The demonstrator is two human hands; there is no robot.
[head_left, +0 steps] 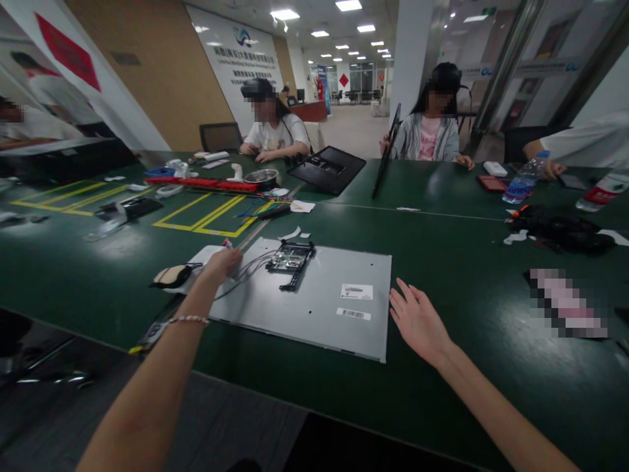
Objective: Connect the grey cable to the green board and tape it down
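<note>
A flat silver panel (324, 321) with two white labels lies on the green table. On its upper left part sits a small circuit board (289, 257) in a black frame, with grey cables (248, 270) running left from it. My left hand (223, 263) is at the panel's left edge, near the cables; its fingers are curled and what they hold, if anything, is hidden. My right hand (417, 318) is beside the panel's right edge, fingers spread, holding nothing.
Left of the panel lie a beige and black object (171, 276) and a tool with a yellow tip (147, 337). Behind are loose wires (265, 208), a black cover (328, 169) and a metal bowl (261, 177). Two people sit across; bottles (525, 178) stand at the right.
</note>
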